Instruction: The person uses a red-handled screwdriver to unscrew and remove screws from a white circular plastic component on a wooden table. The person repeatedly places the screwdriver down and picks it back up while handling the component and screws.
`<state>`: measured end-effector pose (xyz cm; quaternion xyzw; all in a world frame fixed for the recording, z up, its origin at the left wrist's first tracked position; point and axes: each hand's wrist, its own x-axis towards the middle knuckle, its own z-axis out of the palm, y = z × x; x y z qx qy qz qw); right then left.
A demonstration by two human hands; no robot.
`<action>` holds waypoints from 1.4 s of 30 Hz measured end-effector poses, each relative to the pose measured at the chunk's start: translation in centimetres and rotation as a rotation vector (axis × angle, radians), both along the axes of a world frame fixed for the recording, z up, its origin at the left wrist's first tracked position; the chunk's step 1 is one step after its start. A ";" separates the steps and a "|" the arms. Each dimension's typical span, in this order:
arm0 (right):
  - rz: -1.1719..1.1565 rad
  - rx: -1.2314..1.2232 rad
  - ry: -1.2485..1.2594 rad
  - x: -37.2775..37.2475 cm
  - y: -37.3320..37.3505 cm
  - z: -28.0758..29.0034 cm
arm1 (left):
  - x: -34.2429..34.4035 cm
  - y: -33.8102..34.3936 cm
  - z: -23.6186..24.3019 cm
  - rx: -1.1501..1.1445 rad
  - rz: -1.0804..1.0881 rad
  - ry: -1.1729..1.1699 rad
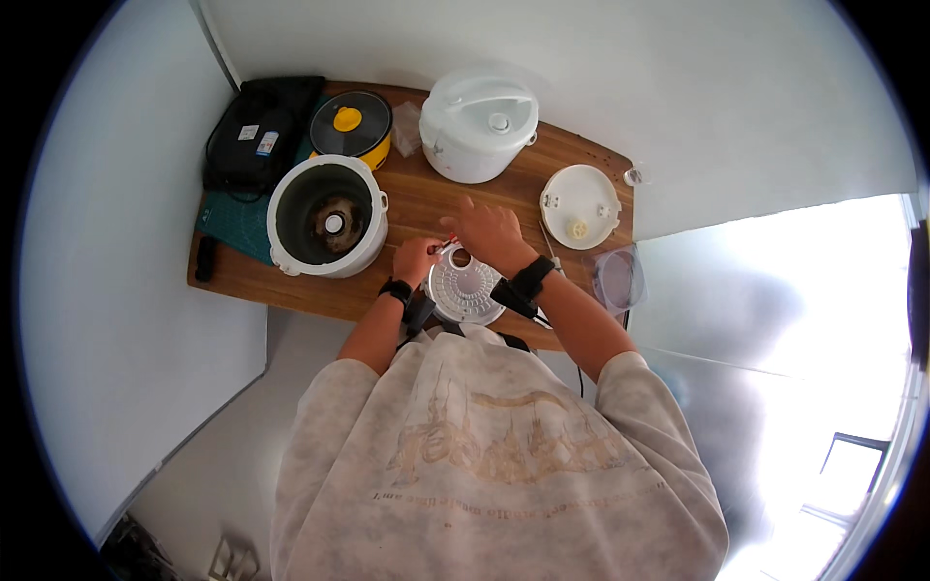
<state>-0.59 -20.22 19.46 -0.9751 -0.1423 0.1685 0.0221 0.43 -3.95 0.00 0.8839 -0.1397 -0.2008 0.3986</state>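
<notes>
A round, silver-white disc with rings of holes and a larger round opening (469, 295) lies at the table's front edge, close to my body. Over its far side, my left hand (416, 259) is closed with its fingers pinched on a small red and dark thing (447, 242), too small to name. My right hand (487, 235) is just right of it, above the disc, fingers bent toward the red thing. What its fingertips hold is hidden. Dark bands are on both wrists.
A white open pot (376, 247) stands left on a green mat (227, 229). Behind are a black case (237, 150), a yellow pot with a glass lid (351, 124) and a white lidded cooker (478, 136). At right lie a white round cover (584, 194) and a clear container (620, 279).
</notes>
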 end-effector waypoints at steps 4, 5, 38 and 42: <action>-0.089 0.308 -0.122 -0.1 -1.0 -3.3 | 0.2 -0.2 0.2 -0.038 -0.003 0.030; -0.050 0.442 -0.137 -0.3 -1.2 -2.8 | 0.1 -0.2 0.3 -0.030 -0.001 0.026; 0.011 0.585 -0.225 -1.0 -1.3 -4.1 | 0.1 -0.1 0.4 -0.002 -0.025 -0.039; -0.216 0.460 -0.140 -1.0 -0.5 -3.1 | 0.1 -0.1 0.5 0.003 -0.010 -0.044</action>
